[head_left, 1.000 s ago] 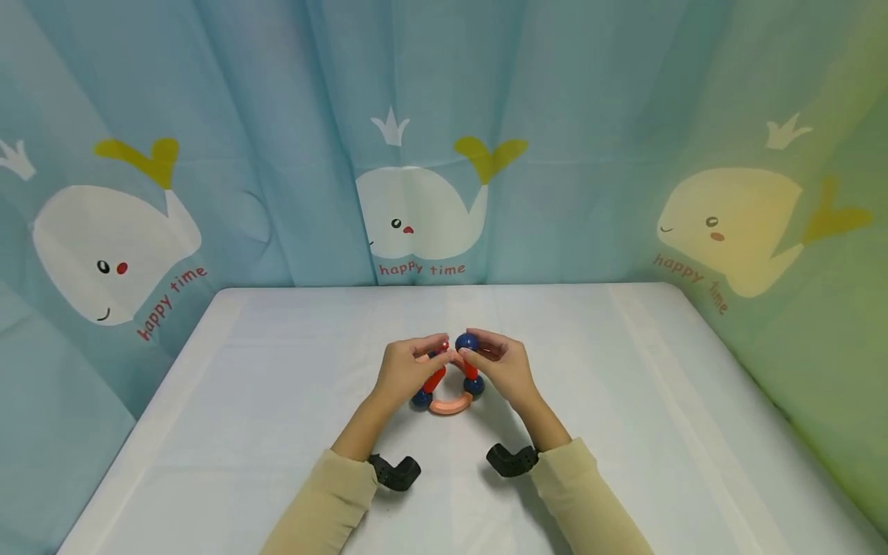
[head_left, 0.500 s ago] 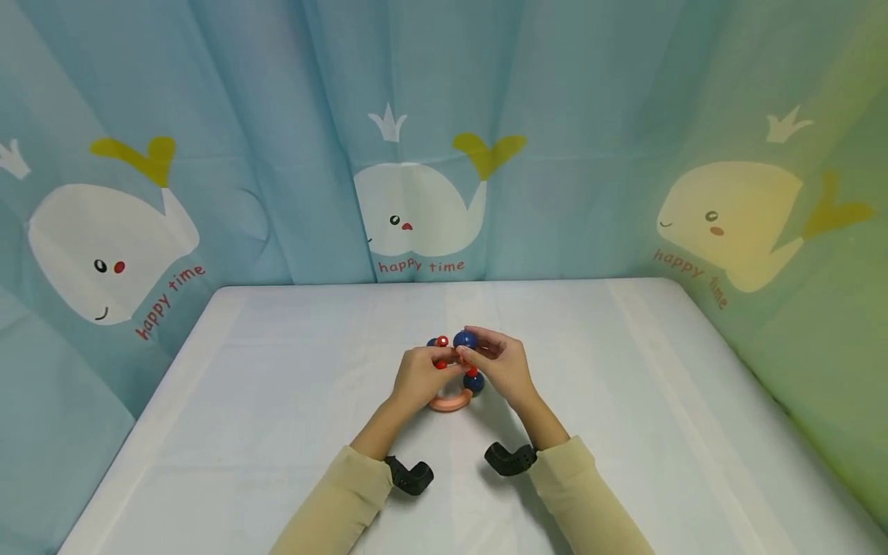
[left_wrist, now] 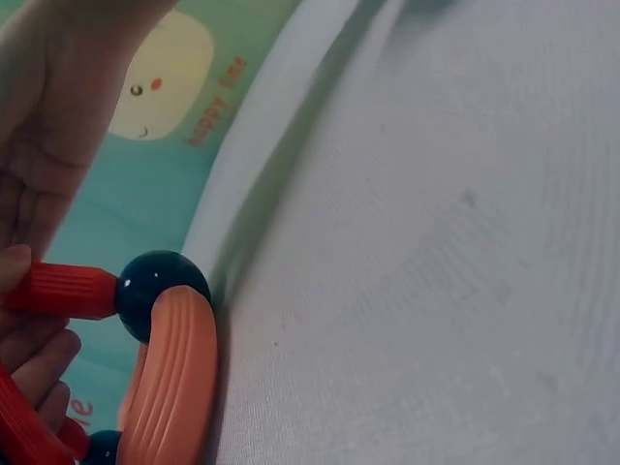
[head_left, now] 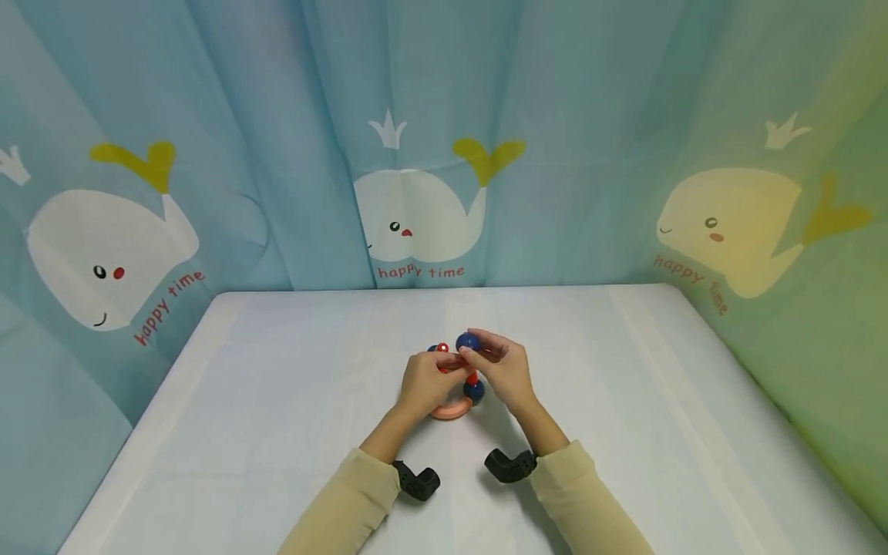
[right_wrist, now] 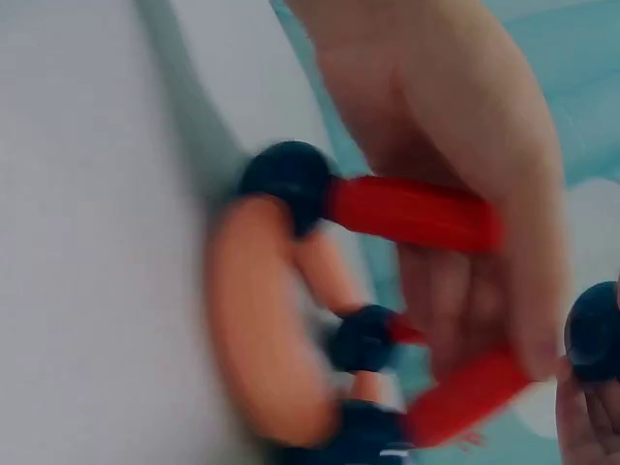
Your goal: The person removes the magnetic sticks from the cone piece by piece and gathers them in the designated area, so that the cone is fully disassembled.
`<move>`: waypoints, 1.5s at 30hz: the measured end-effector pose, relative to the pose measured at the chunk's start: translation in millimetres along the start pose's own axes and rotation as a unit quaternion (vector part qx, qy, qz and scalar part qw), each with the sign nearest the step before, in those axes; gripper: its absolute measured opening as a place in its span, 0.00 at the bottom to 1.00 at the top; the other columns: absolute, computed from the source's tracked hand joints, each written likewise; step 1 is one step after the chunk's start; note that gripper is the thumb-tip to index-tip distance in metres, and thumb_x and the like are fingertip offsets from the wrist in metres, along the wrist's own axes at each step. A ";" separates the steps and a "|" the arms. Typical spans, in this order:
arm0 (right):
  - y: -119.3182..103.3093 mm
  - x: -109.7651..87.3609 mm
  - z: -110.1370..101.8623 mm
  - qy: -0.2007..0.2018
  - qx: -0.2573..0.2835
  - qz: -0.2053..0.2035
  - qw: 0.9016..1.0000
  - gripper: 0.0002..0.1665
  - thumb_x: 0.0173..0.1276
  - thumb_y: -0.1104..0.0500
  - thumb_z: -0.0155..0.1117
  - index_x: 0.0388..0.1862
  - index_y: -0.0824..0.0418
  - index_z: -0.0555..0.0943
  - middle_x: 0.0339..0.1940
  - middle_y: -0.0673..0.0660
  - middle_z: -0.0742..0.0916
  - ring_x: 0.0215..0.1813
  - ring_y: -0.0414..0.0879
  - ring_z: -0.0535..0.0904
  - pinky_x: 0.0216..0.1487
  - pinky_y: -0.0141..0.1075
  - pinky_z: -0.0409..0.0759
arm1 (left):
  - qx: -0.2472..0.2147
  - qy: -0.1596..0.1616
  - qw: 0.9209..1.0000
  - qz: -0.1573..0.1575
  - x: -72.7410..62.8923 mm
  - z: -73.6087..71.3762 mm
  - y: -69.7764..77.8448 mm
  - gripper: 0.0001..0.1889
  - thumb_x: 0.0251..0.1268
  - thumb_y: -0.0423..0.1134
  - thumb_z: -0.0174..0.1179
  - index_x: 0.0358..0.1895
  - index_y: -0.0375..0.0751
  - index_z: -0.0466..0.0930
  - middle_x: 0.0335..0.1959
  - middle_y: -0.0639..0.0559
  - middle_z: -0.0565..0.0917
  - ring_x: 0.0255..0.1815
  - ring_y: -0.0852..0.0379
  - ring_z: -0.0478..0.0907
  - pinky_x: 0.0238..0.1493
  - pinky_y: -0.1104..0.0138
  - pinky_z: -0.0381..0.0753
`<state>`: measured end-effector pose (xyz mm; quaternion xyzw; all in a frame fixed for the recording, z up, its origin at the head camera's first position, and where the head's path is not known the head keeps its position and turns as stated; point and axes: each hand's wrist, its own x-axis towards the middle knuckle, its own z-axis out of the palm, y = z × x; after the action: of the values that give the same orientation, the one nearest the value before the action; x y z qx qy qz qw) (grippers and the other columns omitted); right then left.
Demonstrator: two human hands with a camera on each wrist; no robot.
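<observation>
below both hands, the red rod (left_wrist: 63, 291) stands on the ring (head_left: 452, 410), its long axis pointing up and tipped leftward. the left hand (head_left: 426, 378), thumb and fingers nearly closed, pinches its top; the right hand (head_left: 506, 368), fingers curled, grips the blue ball (head_left: 468, 341) just above.

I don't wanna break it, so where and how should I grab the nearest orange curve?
Probably pinch the orange curve at its middle, coming from the near side. It bows outward there, uncovered, while its right end joins a blue ball and the left hand crowds the other.
</observation>
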<state>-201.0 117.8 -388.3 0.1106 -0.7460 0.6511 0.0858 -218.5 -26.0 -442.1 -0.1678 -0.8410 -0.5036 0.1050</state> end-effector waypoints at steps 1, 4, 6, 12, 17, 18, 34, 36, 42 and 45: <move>-1.6 1.3 -1.4 0.011 -0.002 -0.004 1.000 0.20 0.59 0.68 0.64 0.50 0.76 0.76 0.45 0.70 0.82 0.46 0.57 0.79 0.43 0.28 0.77 | -0.006 0.000 1.000 -0.005 -0.8 0.8 -0.4 0.10 0.52 0.43 0.68 0.33 0.40 0.87 0.28 0.57 0.85 0.27 0.66 0.76 0.25 0.72 0.74; -2.7 10.1 -6.8 0.034 -0.012 -0.017 0.999 0.20 0.60 0.66 0.65 0.50 0.75 0.77 0.44 0.69 0.82 0.46 0.55 0.79 0.42 0.27 0.77 | -0.023 0.002 1.000 -0.007 -2.7 1.3 -0.9 0.11 0.52 0.44 0.68 0.35 0.41 0.87 0.28 0.57 0.85 0.26 0.66 0.76 0.25 0.72 0.75; 3.7 18.3 -10.7 0.031 -0.023 -0.019 0.999 0.22 0.60 0.63 0.66 0.51 0.73 0.78 0.45 0.68 0.82 0.47 0.54 0.79 0.43 0.28 0.77 | -0.024 0.004 1.000 -0.010 -3.2 0.7 -0.6 0.11 0.52 0.44 0.68 0.36 0.41 0.87 0.28 0.57 0.85 0.26 0.66 0.76 0.25 0.71 0.75; 36.6 40.1 -21.5 0.022 -0.052 0.022 0.998 0.26 0.59 0.55 0.67 0.53 0.70 0.78 0.46 0.65 0.83 0.47 0.51 0.80 0.44 0.31 0.77 | -0.021 -0.007 1.000 -0.022 -1.5 0.0 0.9 0.12 0.51 0.44 0.69 0.36 0.42 0.87 0.27 0.58 0.85 0.27 0.67 0.78 0.27 0.72 0.76; 49.6 47.7 -26.2 0.021 -0.056 0.042 0.997 0.26 0.59 0.56 0.68 0.52 0.70 0.78 0.45 0.65 0.83 0.46 0.51 0.79 0.43 0.29 0.76 | -0.020 -0.007 1.000 -0.022 -0.7 0.8 1.9 0.10 0.50 0.43 0.69 0.35 0.42 0.87 0.26 0.58 0.85 0.27 0.67 0.78 0.26 0.72 0.75; 51.2 48.3 -26.7 0.020 -0.055 0.046 0.997 0.25 0.59 0.57 0.68 0.52 0.70 0.78 0.46 0.66 0.83 0.47 0.51 0.79 0.43 0.29 0.76 | -0.020 -0.007 1.000 -0.022 -0.7 1.0 1.9 0.10 0.50 0.42 0.69 0.35 0.42 0.87 0.26 0.59 0.85 0.27 0.67 0.77 0.26 0.72 0.75; 87.4 49.4 -38.2 0.007 -0.108 0.104 0.989 0.24 0.58 0.63 0.68 0.52 0.72 0.76 0.49 0.68 0.81 0.51 0.57 0.77 0.53 0.44 0.73 | -0.022 -0.019 0.999 -0.031 -2.2 0.5 3.3 0.11 0.50 0.46 0.68 0.35 0.43 0.87 0.26 0.60 0.84 0.28 0.67 0.77 0.29 0.71 0.75; 90.5 49.2 -39.1 -0.005 -0.122 0.104 0.987 0.25 0.58 0.63 0.67 0.53 0.73 0.76 0.50 0.69 0.80 0.52 0.57 0.76 0.53 0.44 0.72 | -0.023 -0.018 0.999 -0.028 -2.4 0.9 2.6 0.12 0.51 0.46 0.68 0.35 0.43 0.87 0.26 0.60 0.84 0.28 0.67 0.77 0.28 0.71 0.75; 96.5 49.9 -40.9 -0.023 -0.152 0.099 0.983 0.25 0.57 0.65 0.68 0.53 0.73 0.76 0.49 0.69 0.80 0.52 0.58 0.76 0.54 0.45 0.72 | -0.010 -0.014 1.000 -0.024 -1.7 2.5 1.9 0.12 0.51 0.47 0.68 0.35 0.44 0.87 0.27 0.61 0.84 0.29 0.67 0.76 0.29 0.72 0.75; 95.8 50.5 -41.9 -0.029 -0.156 0.094 0.983 0.27 0.57 0.63 0.68 0.54 0.73 0.75 0.50 0.69 0.80 0.51 0.58 0.76 0.53 0.45 0.72 | 0.003 -0.016 1.000 -0.025 -1.8 1.1 2.9 0.14 0.51 0.48 0.68 0.38 0.44 0.87 0.30 0.61 0.84 0.32 0.66 0.77 0.30 0.71 0.75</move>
<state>-276.7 168.8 -460.0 0.0438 -0.8476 0.5285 0.0185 -215.7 -24.1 -440.9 -0.1549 -0.8480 -0.5005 0.0794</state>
